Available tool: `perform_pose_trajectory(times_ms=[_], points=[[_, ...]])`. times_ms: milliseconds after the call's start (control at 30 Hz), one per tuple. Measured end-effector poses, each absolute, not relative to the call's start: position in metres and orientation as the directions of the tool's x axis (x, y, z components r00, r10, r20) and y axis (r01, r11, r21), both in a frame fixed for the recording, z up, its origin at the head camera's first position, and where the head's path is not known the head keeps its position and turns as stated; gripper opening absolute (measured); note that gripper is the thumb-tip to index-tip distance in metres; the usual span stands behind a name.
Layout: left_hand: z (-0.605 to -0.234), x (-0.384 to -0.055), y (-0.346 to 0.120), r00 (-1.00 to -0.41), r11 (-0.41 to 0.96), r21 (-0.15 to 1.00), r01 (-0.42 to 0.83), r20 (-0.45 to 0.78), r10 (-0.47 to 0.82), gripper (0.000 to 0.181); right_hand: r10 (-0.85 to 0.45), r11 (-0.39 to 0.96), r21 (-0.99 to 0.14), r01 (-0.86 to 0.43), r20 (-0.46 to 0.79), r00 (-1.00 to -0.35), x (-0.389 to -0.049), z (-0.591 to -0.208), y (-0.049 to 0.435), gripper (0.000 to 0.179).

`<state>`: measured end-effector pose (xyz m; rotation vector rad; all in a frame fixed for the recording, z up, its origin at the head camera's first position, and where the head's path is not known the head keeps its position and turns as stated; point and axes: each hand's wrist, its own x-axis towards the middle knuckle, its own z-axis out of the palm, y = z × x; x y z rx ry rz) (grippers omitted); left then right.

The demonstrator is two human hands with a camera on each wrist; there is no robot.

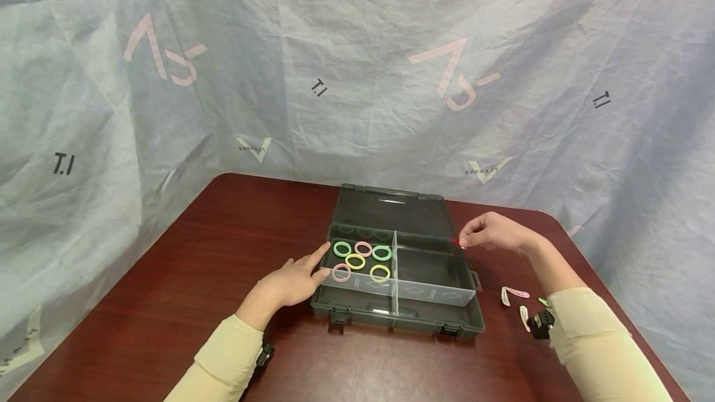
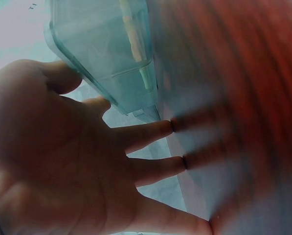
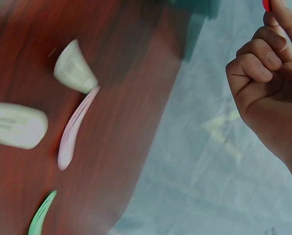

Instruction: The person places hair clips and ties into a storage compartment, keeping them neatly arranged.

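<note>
A dark translucent divided box (image 1: 357, 320) stands with its lid (image 1: 396, 211) folded back. Several pink, green and yellow hair ties (image 1: 354, 261) lie in its back left compartment. At the box's left side, my left hand (image 1: 293, 279) has its fingers spread, thumb and index finger at the wall; the other fingertips touch the table in the left wrist view. My right hand (image 1: 487, 232) pinches a small red hair clip (image 1: 456, 242) between thumb and index finger, over the right rim near the back right compartment. Most of the clip is hidden by the fingers in the right wrist view.
Right of the box, a pink hair clip (image 3: 77, 129), white hair clips (image 3: 73, 68) and a green one (image 3: 42, 214) lie on the dark red table (image 1: 223, 234). Grey printed cloth (image 1: 357, 67) hangs behind the table and along its sides.
</note>
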<state>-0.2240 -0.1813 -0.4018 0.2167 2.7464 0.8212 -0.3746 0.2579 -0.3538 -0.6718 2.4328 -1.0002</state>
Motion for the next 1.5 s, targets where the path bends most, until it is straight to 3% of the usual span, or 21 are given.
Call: perform_pose_trajectory(times_ms=[367, 733, 1133, 1500], points=[[-0.402, -0.223, -0.180, -0.955, 0.831, 0.554, 0.056, -0.212, 0.206, 0.065, -0.630, 0.611, -0.735, -0.293, -0.229, -0.742, -0.380, -0.360, 0.214, 0.023], [-0.406, -0.221, -0.179, -0.956, 0.832, 0.552, 0.049, -0.216, 0.200, 0.065, -0.641, 0.618, -0.736, -0.277, -0.267, -0.719, -0.380, -0.383, 0.183, 0.014], [-0.404, -0.222, -0.179, -0.957, 0.829, 0.555, 0.062, -0.203, 0.207, 0.064, -0.634, 0.667, -0.671, -0.323, -0.284, -0.719, -0.377, -0.396, 0.160, 0.014], [-0.401, -0.220, -0.180, -0.960, 0.829, 0.556, 0.055, -0.199, 0.197, 0.064, -0.597, 0.696, -0.635, -0.336, -0.251, -0.762, -0.380, -0.402, 0.153, 0.009]])
